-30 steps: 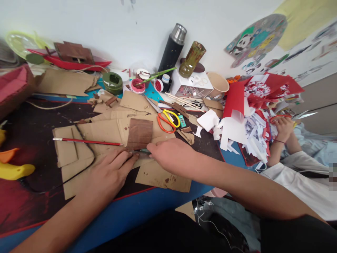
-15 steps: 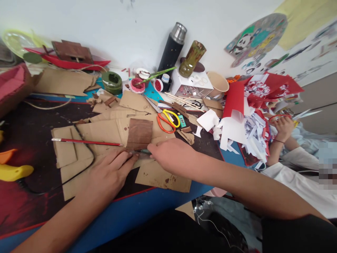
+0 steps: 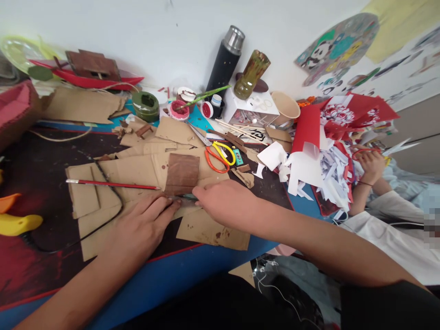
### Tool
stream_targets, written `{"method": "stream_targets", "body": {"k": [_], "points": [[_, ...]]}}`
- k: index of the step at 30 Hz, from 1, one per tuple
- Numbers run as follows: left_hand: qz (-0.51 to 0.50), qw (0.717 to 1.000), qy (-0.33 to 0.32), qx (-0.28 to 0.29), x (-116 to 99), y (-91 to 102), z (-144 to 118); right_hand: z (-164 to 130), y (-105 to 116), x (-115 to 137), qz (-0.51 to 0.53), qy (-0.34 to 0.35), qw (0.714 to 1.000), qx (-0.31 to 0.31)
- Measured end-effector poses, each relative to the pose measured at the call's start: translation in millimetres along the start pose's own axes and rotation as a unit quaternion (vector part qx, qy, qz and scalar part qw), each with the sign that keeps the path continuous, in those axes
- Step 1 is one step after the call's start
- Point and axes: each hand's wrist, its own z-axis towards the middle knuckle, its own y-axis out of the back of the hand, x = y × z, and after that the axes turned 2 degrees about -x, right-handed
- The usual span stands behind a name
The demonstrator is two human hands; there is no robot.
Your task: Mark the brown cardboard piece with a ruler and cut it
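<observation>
Head view: nothing moved since a second ago, only a slight camera drift; left hand (image 3: 137, 231) stays flat, fingers together, pinning the cardboard sheets (image 3: 130, 176) near the table's front edge, right hand (image 3: 225, 201) stays pinched on a thin dark tool (image 3: 184, 197), type unclear, at the lower edge of the brown-painted cardboard piece (image 3: 182, 173), so work looks mid-step, not advancing; containers along the back edge: green pot (image 3: 146, 106), contents unclear; red paint cup (image 3: 178, 110) with a green brush (image 3: 206, 96) in it; paper cup (image 3: 284, 106) looks empty
</observation>
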Motion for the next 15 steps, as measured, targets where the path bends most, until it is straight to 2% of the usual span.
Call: {"method": "stream_targets", "body": {"k": [11,15], "points": [[0.004,1.0,0.007,0.01,-1.1,2.0,0.0,3.6,0.9,3.3,0.009,-0.016,1.0,0.009],[0.019,1.0,-0.015,-0.002,-0.7,3.7,1.6,4.0,-0.4,1.8,0.013,-0.01,1.0,0.012]]}}
